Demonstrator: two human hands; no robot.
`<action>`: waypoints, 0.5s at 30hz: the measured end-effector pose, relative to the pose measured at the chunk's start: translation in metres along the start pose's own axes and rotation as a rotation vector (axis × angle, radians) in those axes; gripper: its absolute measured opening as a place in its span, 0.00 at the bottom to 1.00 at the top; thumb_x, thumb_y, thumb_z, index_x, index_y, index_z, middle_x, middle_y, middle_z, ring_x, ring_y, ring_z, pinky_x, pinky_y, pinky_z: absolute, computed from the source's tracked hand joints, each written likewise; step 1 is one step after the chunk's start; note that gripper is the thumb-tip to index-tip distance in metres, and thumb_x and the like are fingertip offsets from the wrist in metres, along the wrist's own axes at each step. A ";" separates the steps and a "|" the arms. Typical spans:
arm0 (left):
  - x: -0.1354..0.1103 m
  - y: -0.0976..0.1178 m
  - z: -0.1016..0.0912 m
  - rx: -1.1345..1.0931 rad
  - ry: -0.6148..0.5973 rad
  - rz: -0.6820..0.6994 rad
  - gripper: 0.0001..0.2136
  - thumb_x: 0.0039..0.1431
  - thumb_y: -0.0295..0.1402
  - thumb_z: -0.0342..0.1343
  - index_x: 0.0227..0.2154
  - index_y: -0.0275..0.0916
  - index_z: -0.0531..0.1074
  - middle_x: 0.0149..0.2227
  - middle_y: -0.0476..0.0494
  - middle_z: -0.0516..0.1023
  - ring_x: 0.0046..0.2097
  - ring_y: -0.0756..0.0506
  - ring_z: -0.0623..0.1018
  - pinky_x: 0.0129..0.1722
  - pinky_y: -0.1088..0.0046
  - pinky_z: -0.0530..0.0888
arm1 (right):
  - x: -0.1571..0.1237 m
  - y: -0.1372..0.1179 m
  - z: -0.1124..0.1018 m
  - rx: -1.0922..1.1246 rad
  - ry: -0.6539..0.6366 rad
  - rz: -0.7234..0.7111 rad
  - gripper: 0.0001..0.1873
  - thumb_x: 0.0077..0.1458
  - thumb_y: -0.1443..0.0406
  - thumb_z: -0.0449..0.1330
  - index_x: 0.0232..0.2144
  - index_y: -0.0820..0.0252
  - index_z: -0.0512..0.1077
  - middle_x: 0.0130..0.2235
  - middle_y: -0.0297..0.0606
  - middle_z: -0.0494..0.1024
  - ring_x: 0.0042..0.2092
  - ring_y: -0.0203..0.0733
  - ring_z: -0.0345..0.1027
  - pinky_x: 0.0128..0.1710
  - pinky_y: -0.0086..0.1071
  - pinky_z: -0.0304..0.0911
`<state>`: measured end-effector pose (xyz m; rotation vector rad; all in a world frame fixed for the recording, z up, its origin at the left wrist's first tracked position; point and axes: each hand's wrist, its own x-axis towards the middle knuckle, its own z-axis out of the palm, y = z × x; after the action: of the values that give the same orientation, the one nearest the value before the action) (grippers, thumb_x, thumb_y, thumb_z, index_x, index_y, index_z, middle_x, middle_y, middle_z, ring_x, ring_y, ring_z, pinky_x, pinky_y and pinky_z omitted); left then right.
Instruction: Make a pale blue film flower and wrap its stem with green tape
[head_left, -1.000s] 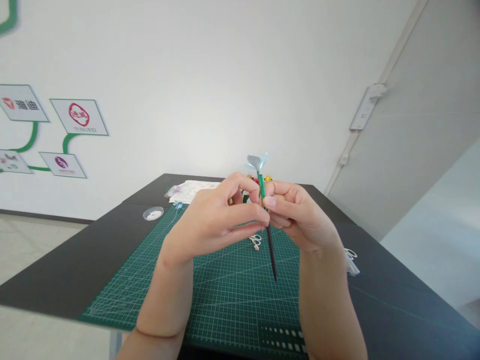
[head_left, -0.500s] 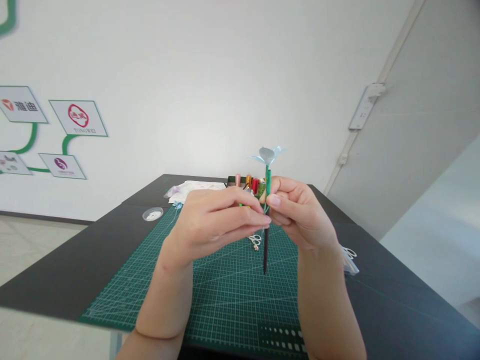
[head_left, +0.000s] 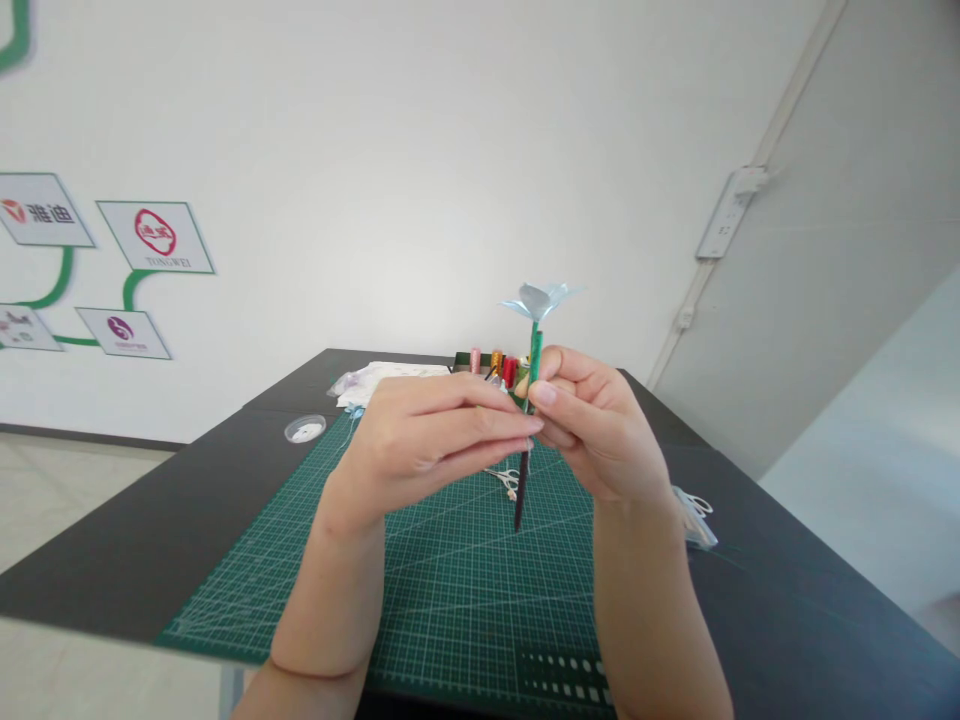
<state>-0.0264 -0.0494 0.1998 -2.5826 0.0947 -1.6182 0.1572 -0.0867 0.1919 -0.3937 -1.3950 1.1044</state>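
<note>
Right hand is closed in a pinch, thumb against curled fingers, on the green upper part of a dark rod. Left hand has its fingers nearly straight and close together, fingertips at the rod just below the right thumb; its thumb is hidden, so whether it grips cannot be told. Pale blue flower stands upright above the 2 hands; its thin green stem runs beside the rod's green end. The rod's lower tip points down over the green cutting mat on the black table. White-handled scissors lie beyond the rod. Far side: coloured spools. Far left: round clear dish.
</note>
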 end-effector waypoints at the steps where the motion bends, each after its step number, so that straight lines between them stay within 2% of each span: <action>1: 0.000 0.000 0.000 0.000 0.002 -0.004 0.06 0.61 0.26 0.64 0.41 0.40 0.80 0.38 0.46 0.84 0.35 0.51 0.81 0.35 0.76 0.78 | 0.000 0.001 0.000 -0.010 0.008 -0.011 0.10 0.58 0.63 0.67 0.28 0.59 0.71 0.18 0.20 0.53 0.18 0.24 0.36 0.18 0.25 0.34; 9: 0.001 -0.001 0.004 0.030 0.053 -0.089 0.04 0.60 0.26 0.65 0.37 0.39 0.81 0.38 0.47 0.83 0.38 0.52 0.81 0.38 0.79 0.78 | 0.001 0.005 0.004 -0.131 0.135 -0.165 0.10 0.58 0.63 0.68 0.29 0.57 0.70 0.16 0.18 0.52 0.19 0.26 0.36 0.18 0.25 0.38; 15: 0.003 -0.001 0.010 0.028 0.130 -0.165 0.02 0.62 0.27 0.64 0.35 0.39 0.80 0.36 0.47 0.83 0.34 0.52 0.80 0.34 0.79 0.77 | 0.004 0.005 0.010 -0.176 0.235 -0.264 0.09 0.57 0.65 0.68 0.27 0.57 0.72 0.15 0.19 0.53 0.18 0.26 0.39 0.19 0.25 0.46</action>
<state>-0.0160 -0.0482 0.1986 -2.5215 -0.1355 -1.8278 0.1450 -0.0850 0.1922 -0.4361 -1.2954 0.6997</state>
